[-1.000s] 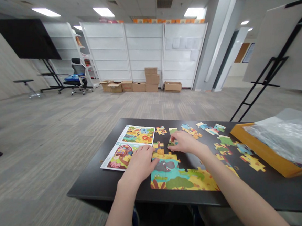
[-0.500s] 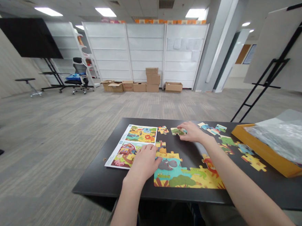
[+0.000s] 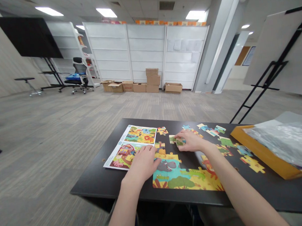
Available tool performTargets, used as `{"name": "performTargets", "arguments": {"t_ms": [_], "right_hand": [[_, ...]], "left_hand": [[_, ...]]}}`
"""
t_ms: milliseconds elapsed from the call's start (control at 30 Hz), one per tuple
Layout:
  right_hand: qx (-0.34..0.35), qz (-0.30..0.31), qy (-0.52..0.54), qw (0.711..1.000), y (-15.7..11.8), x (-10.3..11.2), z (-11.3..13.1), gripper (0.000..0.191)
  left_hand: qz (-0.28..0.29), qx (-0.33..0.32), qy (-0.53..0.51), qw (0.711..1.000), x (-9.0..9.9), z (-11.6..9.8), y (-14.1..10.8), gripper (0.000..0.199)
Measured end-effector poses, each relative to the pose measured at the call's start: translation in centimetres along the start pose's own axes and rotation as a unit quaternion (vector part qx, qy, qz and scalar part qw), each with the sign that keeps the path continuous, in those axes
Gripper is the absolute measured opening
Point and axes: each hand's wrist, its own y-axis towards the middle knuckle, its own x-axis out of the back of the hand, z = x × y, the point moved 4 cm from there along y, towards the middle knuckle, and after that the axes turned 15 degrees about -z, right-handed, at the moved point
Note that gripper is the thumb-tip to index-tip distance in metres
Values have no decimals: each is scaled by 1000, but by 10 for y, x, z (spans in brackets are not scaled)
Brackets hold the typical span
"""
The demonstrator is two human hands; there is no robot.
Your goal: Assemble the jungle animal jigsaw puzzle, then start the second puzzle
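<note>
Pressing a green-and-cream jigsaw piece [image 3: 172, 139] on a black table [image 3: 93, 182]

From the left: a printed picture sheet [image 3: 139, 134] lies at the upper left of the table, showing a jungle scene above a farm scene. The left hand [image 3: 142, 163] rests at the sheet's lower right corner, fingers lying flat and loosely spread, holding nothing that shows. Just right of it, toward the near edge, sits a partly assembled jigsaw section [image 3: 177, 176] with a hippo and a crocodile on it. Above that section the right hand [image 3: 190, 141] is half closed, fingers curved over the piece and touching its top; whether it is pinched or only pressed cannot be told. The piece lies flat on the table at the hand's left side, just beyond the section's upper edge. By its look it is thin, light, stiff card with a smooth face, likely to skid on the table; best taken by its edges. Loose pieces [image 3: 251, 163] scatter at right, before an orange tray [image 3: 257, 150] holding a clear plastic bag [image 3: 285, 145]. Against the frame half a second earlier, the right hand and piece sit lower in the view, nearer the section; the left hand has barely shifted.
</note>
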Motion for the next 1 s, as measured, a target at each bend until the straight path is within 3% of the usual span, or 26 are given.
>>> {"name": "performTargets", "arguments": {"t_ms": [233,433,633,800,1000], "right_hand": [[-48,-56,-16,997,-2,14,-20,44],[-43,-23,-25,999,-5,11,-25,27],[-31,-17,-18,999,-3,11,-13,30],[-35,-28,-3,999,-3,9,-11,31],[-41,-36,41,998,-4,6,-15,31]], "left_hand": [[-10,-12,4,1000,-1,-1,-2,35],[-26,-13,-2,1000,-3,1,1,29],[-92,-41,-36,994,-4,-27,14,27],[-86,-75,-19,993,-23,-51,29,41],[-68,-87,-2,994,-35,-58,36,43]]}}
